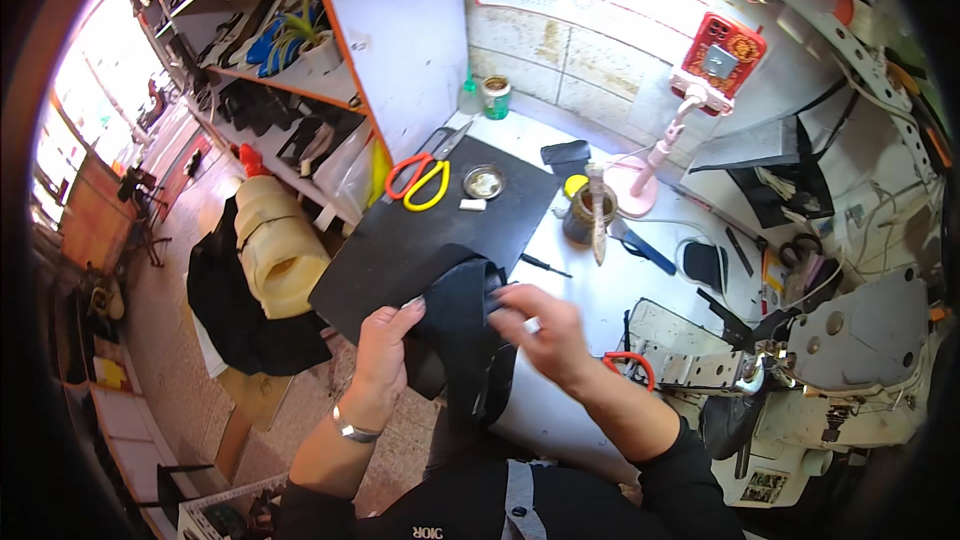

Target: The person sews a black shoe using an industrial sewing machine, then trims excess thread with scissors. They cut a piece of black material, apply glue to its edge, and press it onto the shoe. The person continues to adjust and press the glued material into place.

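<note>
A black, soft, leather-like piece [455,305], folded into an open tube, hangs in front of me over the edge of the black board. It may be the shaft of a boot, though I cannot make out its kind for certain. My left hand [385,345] grips its left edge, thumb on top. My right hand [540,330] has its fingers curled at the right-hand opening, pinched against the rim. A small white thing [532,324] shows at the right fingers; whether it is a ring or something held is unclear. The lower part of the piece is hidden against my lap.
The black board [400,250] bears scissors [425,180], a small metal dish [484,182] and a white block [472,205]. Beyond stand a glue pot [588,215] with a stick, a phone [722,52] on a pink stand and a green jar [496,100]. A sewing machine [850,340] stands right.
</note>
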`<action>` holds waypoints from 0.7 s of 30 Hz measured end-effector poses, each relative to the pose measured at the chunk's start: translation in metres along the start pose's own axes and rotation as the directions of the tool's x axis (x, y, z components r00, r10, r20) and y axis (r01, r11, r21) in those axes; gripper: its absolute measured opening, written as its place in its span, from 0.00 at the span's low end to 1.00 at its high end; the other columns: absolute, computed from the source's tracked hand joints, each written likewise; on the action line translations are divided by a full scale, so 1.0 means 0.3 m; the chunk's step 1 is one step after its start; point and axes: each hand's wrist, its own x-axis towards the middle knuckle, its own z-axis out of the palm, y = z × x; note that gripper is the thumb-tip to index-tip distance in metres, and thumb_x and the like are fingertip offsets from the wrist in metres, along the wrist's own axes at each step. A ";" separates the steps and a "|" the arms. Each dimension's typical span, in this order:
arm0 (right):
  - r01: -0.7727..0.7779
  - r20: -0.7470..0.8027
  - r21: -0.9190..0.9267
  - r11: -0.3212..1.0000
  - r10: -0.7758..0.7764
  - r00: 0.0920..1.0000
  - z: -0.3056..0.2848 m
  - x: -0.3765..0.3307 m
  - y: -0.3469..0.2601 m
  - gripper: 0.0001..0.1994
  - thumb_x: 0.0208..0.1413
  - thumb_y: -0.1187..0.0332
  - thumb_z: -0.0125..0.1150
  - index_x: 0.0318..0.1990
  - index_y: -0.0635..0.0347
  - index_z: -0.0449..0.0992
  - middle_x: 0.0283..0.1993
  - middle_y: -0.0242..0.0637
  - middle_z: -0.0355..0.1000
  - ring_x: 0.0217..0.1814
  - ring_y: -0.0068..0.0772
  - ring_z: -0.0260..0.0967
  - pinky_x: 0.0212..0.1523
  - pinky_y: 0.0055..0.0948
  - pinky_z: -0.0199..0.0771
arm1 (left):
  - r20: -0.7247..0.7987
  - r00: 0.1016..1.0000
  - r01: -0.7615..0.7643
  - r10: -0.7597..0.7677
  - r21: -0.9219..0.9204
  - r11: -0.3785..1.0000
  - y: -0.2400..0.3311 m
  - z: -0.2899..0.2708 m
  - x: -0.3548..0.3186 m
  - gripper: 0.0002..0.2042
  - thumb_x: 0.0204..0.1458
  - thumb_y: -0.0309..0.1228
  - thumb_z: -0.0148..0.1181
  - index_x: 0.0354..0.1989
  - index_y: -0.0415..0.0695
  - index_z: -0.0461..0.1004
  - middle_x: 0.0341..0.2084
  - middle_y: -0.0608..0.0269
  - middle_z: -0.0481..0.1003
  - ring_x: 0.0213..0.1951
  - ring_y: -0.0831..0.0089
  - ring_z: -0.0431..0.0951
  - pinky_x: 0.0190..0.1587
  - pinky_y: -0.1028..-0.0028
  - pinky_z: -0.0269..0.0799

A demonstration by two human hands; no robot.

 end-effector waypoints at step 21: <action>0.048 -0.644 0.397 0.917 0.241 0.726 -0.378 0.280 0.262 0.09 0.58 0.73 0.59 0.42 0.69 0.76 0.35 0.33 0.72 0.33 0.20 0.68 0.37 0.21 0.70 | 0.158 0.987 -0.027 0.033 -0.037 0.999 0.004 0.123 0.012 0.10 0.55 0.26 0.60 0.21 0.40 0.72 0.23 0.73 0.72 0.27 0.87 0.65 0.33 0.82 0.61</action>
